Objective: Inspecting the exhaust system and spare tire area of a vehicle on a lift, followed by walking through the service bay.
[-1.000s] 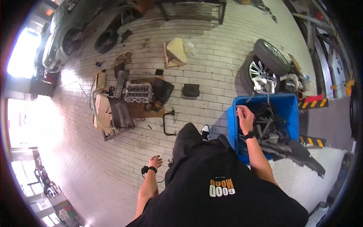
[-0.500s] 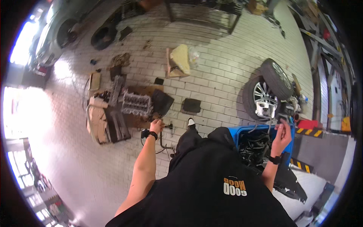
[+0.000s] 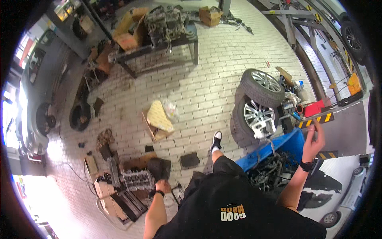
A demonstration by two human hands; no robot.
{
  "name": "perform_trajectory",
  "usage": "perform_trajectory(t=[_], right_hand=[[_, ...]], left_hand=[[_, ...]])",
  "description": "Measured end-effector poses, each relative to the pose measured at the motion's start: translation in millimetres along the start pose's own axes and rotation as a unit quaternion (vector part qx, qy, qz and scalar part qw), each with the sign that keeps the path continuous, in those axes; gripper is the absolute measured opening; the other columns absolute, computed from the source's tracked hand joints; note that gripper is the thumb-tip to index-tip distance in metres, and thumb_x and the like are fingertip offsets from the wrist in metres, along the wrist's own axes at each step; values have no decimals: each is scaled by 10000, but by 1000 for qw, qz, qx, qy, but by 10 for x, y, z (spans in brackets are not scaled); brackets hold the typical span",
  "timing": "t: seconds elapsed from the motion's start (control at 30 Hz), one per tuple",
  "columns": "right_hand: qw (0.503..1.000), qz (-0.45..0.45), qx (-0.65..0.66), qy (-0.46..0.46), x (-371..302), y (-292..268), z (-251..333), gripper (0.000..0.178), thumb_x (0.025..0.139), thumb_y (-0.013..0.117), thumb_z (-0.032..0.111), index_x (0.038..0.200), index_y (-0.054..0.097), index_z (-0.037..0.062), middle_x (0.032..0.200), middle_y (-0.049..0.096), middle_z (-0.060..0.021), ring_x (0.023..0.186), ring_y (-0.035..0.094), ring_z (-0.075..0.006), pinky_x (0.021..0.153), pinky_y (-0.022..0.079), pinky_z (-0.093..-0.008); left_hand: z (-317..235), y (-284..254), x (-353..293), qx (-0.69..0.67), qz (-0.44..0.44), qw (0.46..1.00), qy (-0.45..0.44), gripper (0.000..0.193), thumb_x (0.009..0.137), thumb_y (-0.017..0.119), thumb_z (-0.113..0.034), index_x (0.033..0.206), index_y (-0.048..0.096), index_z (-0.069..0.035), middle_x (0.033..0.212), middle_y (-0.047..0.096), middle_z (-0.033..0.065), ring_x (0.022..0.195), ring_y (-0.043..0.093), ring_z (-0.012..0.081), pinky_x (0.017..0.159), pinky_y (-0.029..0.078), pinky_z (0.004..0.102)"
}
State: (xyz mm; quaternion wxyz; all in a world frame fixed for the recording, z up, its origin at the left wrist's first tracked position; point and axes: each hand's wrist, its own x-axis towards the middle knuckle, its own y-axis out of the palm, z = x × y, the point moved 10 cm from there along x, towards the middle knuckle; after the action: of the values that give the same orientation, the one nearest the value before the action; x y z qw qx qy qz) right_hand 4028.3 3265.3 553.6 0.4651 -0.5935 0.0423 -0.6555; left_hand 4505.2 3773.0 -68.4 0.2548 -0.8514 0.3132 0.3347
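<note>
My left hand [image 3: 162, 185] is low and left of centre, its fingers curled closed. A thin black bar [image 3: 175, 196] shows beside it, though whether the fingers hold it is not clear. Just past that hand lies a metal engine cylinder head [image 3: 137, 180] on the floor, with a dark flat piece [image 3: 160, 169] next to it. On the other side, my right hand [image 3: 313, 143] is raised, fingers stretched and slightly bent, with nothing in it. Below and left of it stands a blue bin [image 3: 264, 150] full of tangled black parts [image 3: 272, 167].
Two wheels with tyres [image 3: 262, 87] lie overlapped beyond the bin. A yellowish slab [image 3: 160, 116] rests on a cardboard piece on the tiled floor. Farther off, a metal table [image 3: 155, 49] carries an engine [image 3: 167, 24]. A black mat [image 3: 190, 160] lies before my feet.
The view has tilted up and turned, bringing the table and engine into sight. My foot has stepped forward. My right hand is raised beyond the bin's edge; my left stays near the cylinder head.
</note>
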Motion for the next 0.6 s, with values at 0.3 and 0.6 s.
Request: perform_trajectory(t=[0.3,0.6], right_hand=[[979,102,174,-10,1212,1886,-195,207,858,626,20,1061,665,3,790,603,-107,687,569,-246,640,457,-359],[959,144,245,-13,2177,2926,-203,267,795,667,30,1061,660,10,812,628,-108,736,608,-260,658,479,-365]], left_hand=[[-1256,552,222,-147,-36,977,-148,161,951,545,-202,1019,619,-76,773,624,78,605,635,225,431,469,334],[-3876,1312,1707,-113,17,993,-3,234,955,570,-226,1103,606,-48,954,654,106,781,660,222,567,510,327]])
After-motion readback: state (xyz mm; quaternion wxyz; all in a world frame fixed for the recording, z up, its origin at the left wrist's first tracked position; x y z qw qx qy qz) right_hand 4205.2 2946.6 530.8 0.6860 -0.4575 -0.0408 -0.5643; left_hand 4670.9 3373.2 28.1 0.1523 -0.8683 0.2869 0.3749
